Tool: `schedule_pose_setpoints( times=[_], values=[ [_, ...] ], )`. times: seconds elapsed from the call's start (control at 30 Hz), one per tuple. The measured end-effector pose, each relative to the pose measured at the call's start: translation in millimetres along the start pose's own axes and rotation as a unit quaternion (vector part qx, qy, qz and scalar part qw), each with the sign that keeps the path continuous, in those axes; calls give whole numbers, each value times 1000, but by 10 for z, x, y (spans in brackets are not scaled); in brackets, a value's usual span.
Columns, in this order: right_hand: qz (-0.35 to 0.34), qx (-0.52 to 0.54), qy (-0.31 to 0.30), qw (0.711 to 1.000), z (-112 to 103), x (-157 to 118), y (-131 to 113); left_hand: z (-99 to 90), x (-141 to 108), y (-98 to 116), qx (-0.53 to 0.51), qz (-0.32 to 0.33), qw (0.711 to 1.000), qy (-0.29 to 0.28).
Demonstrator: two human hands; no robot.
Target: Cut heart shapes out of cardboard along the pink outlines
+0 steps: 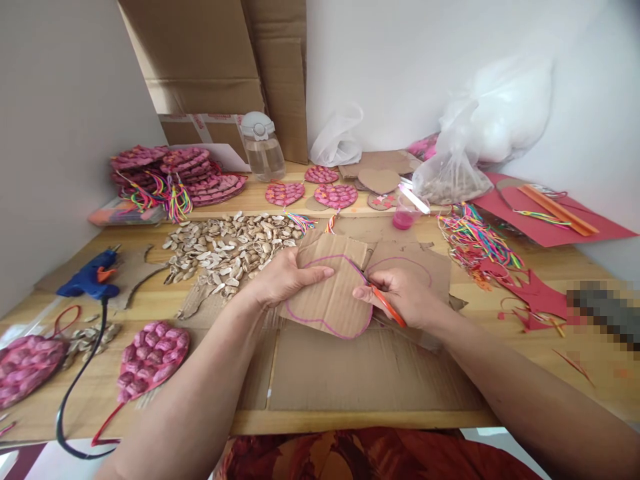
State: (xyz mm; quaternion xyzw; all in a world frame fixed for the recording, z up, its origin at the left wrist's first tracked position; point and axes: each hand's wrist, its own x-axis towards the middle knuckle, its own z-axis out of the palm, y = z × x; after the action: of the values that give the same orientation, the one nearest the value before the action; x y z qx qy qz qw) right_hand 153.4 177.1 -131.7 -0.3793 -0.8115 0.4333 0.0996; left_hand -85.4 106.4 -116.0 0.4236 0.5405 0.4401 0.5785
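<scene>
A piece of corrugated cardboard [333,293] with a heart outline drawn in purple is held up over the table. My left hand [285,277] grips its left side, thumb on top and fingers underneath. In my right hand [400,297] are orange-handled scissors [387,307], their blades at the upper right edge of the cardboard along the purple line. Just behind my right hand lies another cardboard piece [435,263] with a similar purple outline. A larger cardboard sheet [360,373] lies flat below both hands.
Peanut shells [240,247] spread at the left, near a blue glue gun [93,277] with a black cord. Pink shell-covered hearts [155,360] lie at the left and back. Behind stand a water bottle [263,150] and a cup of pink liquid [403,217]; colourful strings [480,237] lie right.
</scene>
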Motion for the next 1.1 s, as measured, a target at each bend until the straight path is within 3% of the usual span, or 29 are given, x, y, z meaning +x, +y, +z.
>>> schedule_pose_setpoints(
  times=[0.17, 0.53, 0.87, 1.1],
  values=[
    [11, 42, -1, 999, 44, -29, 21, 31, -26, 16, 6, 1, 1000, -15],
    [4, 28, -19, 999, -6, -21, -59, 37, -17, 16, 24, 13, 999, -29],
    [39, 70, -42, 996, 14, -82, -71, 33, -30, 27, 97, 13, 994, -39],
    [2, 32, -23, 999, 23, -42, -53, 26, -29, 44, 80, 14, 996, -48]
  ],
)
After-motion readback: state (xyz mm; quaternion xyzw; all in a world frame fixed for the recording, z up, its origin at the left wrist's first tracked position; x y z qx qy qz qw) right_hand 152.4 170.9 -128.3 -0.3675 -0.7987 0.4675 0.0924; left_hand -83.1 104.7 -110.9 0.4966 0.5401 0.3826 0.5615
